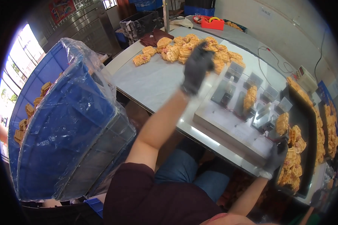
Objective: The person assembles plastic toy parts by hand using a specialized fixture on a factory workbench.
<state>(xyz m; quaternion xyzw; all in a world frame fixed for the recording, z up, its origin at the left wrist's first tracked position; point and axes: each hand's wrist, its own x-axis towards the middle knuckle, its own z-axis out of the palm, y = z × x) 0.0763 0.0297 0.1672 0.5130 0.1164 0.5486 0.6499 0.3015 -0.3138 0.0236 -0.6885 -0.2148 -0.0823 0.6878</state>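
Note:
My left hand (197,69), in a black glove, reaches over the front of a pile of yellow moulded plastic parts (171,53). Motion blurs it, but its fingers look apart and no part shows in them. My right hand (275,159), gloved too, is at the right end of a white box-shaped fixture (229,125), beside a black tray (311,131) of similar parts. Its fingers are hard to make out. On the fixture stand black holders with clear plates; one yellow part (250,97) sits in the middle and another (282,123) near the right end.
To my left stands a large blue bin (69,103) lined with clear plastic, with yellow parts inside. A red tape dispenser (212,23) sits at the table's far end. Cables (276,60) run along the wall to a small pale box (307,78). Another person's gloved hand (317,197) shows at lower right.

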